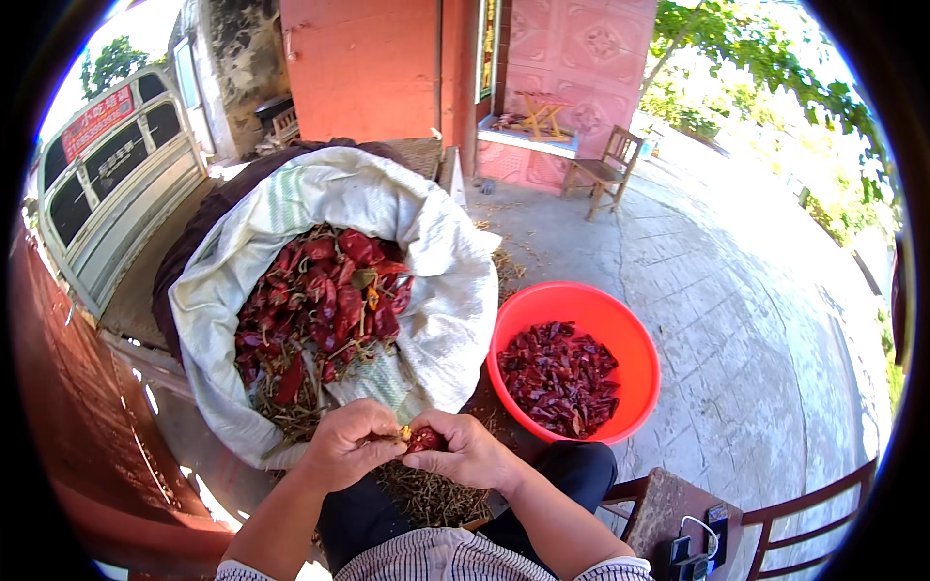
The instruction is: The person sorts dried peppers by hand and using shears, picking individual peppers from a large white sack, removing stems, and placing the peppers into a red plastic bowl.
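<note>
My right hand (465,449) pinches a dark red dried chili pepper (425,439) in front of my lap. Close against it, my left hand (352,444) grips the pepper's stem end, where yellowish seeds (404,433) show. Beyond my hands lies a white woven sack (450,290) with its rim rolled open, holding whole dried red peppers (327,290) and dry stems. To the right, a red plastic basin (639,356) holds dark red pepper pieces (556,378). Dry stems (436,497) are heaped between my knees.
At the lower right stands a wooden chair or bench (657,501) with a phone and a cable on it. A small wooden chair (607,171) is farther off on the concrete floor. The bed of a small truck (123,196) is at the left, near an orange door (363,72).
</note>
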A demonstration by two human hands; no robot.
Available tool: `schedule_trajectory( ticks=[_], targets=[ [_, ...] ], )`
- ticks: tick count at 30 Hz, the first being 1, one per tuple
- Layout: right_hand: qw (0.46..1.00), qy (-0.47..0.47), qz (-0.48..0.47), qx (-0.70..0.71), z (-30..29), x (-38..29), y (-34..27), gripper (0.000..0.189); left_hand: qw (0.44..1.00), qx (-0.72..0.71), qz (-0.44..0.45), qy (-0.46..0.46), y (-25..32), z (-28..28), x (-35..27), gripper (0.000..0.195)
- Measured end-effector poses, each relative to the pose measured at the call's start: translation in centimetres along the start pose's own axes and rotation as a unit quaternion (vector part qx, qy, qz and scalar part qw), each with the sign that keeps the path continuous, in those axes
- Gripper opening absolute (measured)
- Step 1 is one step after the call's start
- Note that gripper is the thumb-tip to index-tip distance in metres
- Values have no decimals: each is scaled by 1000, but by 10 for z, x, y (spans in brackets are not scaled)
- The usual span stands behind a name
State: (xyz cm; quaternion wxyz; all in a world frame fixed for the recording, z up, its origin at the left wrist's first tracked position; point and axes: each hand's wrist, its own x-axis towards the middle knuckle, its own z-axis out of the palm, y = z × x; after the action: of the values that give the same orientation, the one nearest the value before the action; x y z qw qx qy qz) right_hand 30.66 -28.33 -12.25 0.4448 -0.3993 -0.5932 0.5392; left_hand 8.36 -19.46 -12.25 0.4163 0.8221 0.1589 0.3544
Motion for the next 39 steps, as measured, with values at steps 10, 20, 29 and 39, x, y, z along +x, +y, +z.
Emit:
schedule_trajectory(
  ticks=[10,20,29,39],
  targets=[
    [997,-26,-71,-20,8,-8,32,33,997,48,51,-40,9,6,6,14],
    [958,-92,37,268,12,-15,19,30,901,-402,-107,124,11,53,-13,14],
    [970,-63,10,235,9,-26,22,41,784,-575,-195,131,6,60,-17,18],
    [945,316,3,-80,-99,-48,53,31,981,127,-149,9,11,57,-22,42]
  ],
)
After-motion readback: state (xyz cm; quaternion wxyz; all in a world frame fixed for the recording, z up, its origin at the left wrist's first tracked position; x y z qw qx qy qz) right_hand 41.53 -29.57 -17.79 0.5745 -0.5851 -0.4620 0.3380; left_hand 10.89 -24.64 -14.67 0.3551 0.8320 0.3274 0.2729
